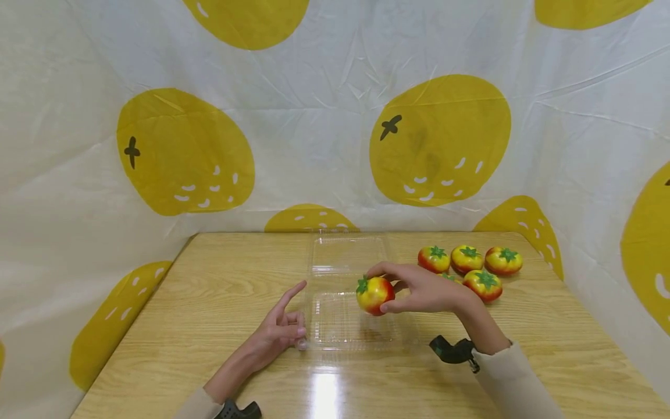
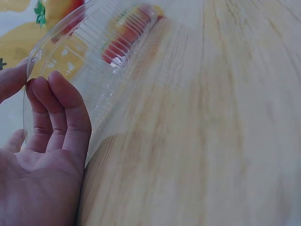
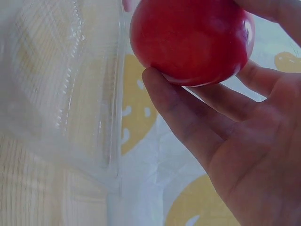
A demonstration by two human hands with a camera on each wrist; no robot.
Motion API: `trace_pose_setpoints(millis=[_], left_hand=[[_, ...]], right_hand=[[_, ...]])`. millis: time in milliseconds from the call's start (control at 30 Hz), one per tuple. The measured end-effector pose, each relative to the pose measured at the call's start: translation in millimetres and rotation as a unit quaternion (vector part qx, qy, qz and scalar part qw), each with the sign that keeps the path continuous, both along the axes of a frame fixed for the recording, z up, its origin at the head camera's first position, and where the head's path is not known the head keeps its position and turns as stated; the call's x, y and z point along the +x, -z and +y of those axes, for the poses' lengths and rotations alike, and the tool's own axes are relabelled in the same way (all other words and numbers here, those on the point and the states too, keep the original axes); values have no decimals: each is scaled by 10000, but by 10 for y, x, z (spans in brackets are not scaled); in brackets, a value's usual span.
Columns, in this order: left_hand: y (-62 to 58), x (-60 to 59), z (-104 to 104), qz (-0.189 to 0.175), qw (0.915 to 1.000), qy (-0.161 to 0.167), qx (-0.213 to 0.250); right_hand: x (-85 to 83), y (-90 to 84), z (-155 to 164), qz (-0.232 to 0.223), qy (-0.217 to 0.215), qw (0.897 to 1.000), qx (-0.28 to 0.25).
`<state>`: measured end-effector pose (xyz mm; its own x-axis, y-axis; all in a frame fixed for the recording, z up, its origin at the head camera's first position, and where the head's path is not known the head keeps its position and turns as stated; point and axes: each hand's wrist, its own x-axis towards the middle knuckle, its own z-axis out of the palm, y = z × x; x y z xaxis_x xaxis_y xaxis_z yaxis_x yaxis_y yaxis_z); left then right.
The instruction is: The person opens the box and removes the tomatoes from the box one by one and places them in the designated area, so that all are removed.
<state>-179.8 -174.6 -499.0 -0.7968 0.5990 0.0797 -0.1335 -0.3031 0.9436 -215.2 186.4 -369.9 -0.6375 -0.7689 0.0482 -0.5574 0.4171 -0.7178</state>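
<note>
In the head view, my right hand (image 1: pixel 426 289) holds a glossy red-and-yellow toy tomato (image 1: pixel 373 295) with a green leafy top, thumb and fingers around its side. The tomato hangs over the near half of an open, clear plastic clamshell box (image 1: pixel 327 344). In the right wrist view, the tomato's red underside (image 3: pixel 188 42) sits at my fingertips, beside the box wall (image 3: pixel 110 117). At the box's left edge is my left hand (image 1: pixel 274 333), index finger stretched out and the others curled at the rim. The left wrist view shows those fingers (image 2: pixel 66 103) pinching the clear rim.
Several more toy tomatoes (image 1: pixel 484 285) stand in rows at the back right of the wooden table (image 1: pixel 220 291). The box's raised-edge lid half (image 1: pixel 348 253) lies toward the back. A curtain (image 1: pixel 314 145) with yellow fruit prints hangs behind the table and along both sides.
</note>
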Motion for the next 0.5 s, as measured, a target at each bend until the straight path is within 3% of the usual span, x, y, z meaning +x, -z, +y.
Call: trace_pose_setpoints(millis=[500], left_hand=[[-10, 11, -1, -21, 9999, -56, -96]], right_hand=[[3, 52, 204, 170, 193, 9986, -457]])
